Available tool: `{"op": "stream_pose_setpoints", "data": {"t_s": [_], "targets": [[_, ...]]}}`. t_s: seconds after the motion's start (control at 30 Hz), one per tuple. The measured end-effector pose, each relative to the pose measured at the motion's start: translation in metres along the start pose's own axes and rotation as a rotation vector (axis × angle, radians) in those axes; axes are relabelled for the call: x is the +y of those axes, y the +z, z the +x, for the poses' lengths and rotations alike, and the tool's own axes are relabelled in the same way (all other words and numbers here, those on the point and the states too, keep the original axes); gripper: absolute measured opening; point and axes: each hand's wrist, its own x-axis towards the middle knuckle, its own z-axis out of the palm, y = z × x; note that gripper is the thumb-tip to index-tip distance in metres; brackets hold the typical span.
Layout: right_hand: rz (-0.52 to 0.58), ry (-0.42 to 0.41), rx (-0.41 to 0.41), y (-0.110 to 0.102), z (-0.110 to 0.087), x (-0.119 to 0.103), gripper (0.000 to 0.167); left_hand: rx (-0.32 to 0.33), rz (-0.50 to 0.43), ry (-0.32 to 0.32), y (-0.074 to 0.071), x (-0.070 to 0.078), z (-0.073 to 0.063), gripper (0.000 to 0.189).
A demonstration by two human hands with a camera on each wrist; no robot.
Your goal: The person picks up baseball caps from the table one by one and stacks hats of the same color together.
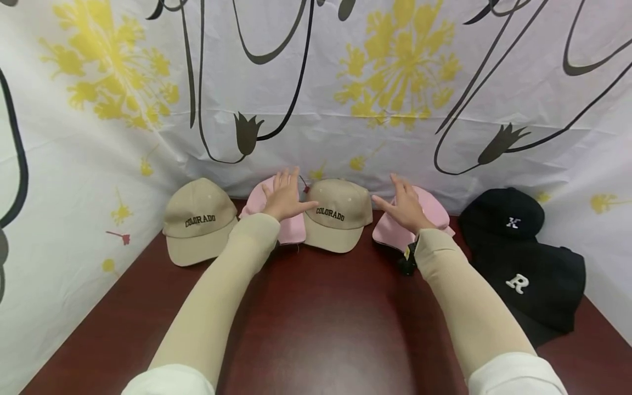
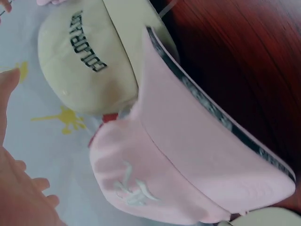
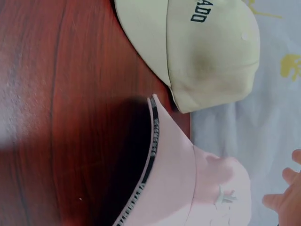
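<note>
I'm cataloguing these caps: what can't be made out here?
Left pink cap, emblem: behind left hand, head view.
Right pink cap, one side: cut off by bottom edge, right wrist view.
Black K cap, lower part: behind black R cap, head view.

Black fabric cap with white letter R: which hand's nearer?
Right. In the head view, the right hand overlaps a pink fabric cap, left of the black R cap; the left hand is farther left, overlapping another pink cap.
</note>
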Motion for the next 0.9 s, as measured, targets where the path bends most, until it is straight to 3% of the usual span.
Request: {"op": "stream_pose_setpoints", "data": {"t_s": [0.2,0.33,0.6,0.9], "targets": [[0.066,-0.021,-0.005,0.008,0.0,-0.007,0.086,-0.065,-0.173,0.038,0.006,0.019,0.001,0.101],[0.071,-0.021,-0.035,0.015,0.001,-0.013,0.087,-0.085,-0.22,0.044,0.014,0.027,0.001,0.102],[0.063,-0.004,-0.064,0.028,0.008,-0.015,0.089,-0.134,-0.241,0.025,0.026,0.036,0.01,0.102],[0.059,0.021,-0.085,0.038,0.011,-0.013,0.092,-0.144,-0.248,0.019,0.035,0.04,0.019,0.104]]}}
